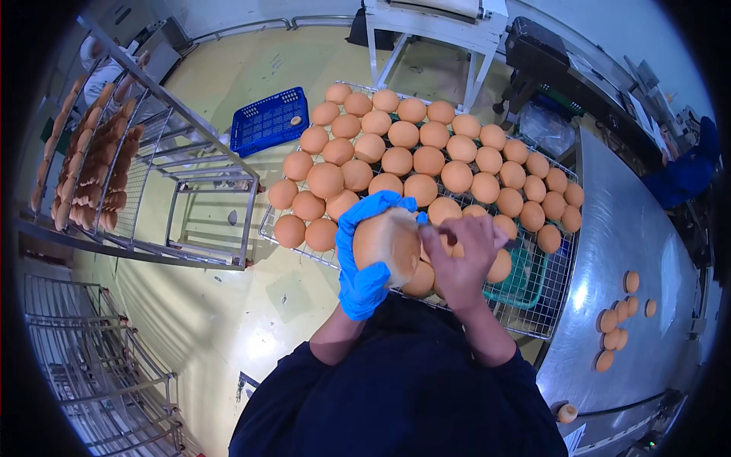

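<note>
My left hand [364, 259], in a blue glove, is wrapped round a round bun [377, 242]. The bun is tipped on its side, with its pale edge and browned flat face toward the right. Close by that face is my bare right hand [466, 263], its thumb and fingers drawn together in a pinch. Whatever lies between those fingertips, if anything, is too small to make out. Below and beyond both hands, many golden-brown buns [458, 176] rest in rows on a wire rack [554, 301].
Right of the rack stands a steel table [609, 228] with several small buns [608, 321]. Green crates [525, 274] show under the wires. A blue crate [268, 122] sits on the floor. At left are a loaded trolley [205, 259] and a distant person [95, 65].
</note>
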The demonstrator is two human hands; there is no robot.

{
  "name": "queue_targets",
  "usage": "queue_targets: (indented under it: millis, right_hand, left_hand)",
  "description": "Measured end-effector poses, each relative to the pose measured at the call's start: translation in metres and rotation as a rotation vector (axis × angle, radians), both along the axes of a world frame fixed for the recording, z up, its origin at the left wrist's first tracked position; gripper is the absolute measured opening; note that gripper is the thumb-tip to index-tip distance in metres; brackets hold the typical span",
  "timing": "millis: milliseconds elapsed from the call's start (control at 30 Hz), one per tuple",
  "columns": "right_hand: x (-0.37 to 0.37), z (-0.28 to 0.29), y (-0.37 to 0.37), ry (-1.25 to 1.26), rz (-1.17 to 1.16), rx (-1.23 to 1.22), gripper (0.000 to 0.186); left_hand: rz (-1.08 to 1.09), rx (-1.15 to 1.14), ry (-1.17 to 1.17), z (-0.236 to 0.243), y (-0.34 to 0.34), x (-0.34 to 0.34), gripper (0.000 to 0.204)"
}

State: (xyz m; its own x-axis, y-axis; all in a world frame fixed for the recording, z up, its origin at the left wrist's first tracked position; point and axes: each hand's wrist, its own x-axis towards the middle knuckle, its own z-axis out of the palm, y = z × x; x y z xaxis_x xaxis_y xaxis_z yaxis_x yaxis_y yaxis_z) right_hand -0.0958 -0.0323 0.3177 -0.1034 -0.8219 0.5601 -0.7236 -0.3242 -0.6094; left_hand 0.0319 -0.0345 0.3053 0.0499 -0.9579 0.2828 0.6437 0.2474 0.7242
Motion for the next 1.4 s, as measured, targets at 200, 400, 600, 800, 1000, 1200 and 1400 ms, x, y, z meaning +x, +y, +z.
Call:
queue_targets:
  millis: [200, 400, 600, 800, 1000, 1200, 1400]
  right_hand:
    - [-0.004, -0.003, 0.008, 0.018, 0.055, -0.09, 0.025]
    - [-0.008, -0.005, -0.002, 0.063, 0.03, -0.105, 0.027]
    - [-0.016, -0.002, 0.0, 0.102, 0.027, -0.065, 0.025]
    - [-0.018, 0.002, 0.01, 0.035, 0.043, -0.119, 0.021]
    - [-0.018, 0.002, 0.015, 0.027, 0.107, -0.164, 0.016]
    - [-0.017, 0.003, 0.022, 0.003, 0.08, -0.121, 0.019]
    - [-0.022, 0.002, 0.024, 0.035, 0.108, -0.14, 0.014]
  left_hand:
    - [-0.049, 0.02, -0.009, -0.001, -0.003, -0.004, 0.073]
    - [-0.056, -0.002, -0.06, -0.003, -0.008, -0.002, 0.071]
    - [-0.14, -0.001, -0.066, -0.005, -0.003, 0.005, 0.068]
    - [-0.238, -0.145, -0.169, -0.002, -0.004, 0.01, 0.059]
    - [-0.249, -0.121, -0.157, 0.006, 0.001, 0.005, 0.056]
    - [-0.248, -0.101, -0.123, -0.003, 0.001, -0.002, 0.059]
    - [-0.223, -0.04, -0.036, 0.011, -0.005, -0.01, 0.063]
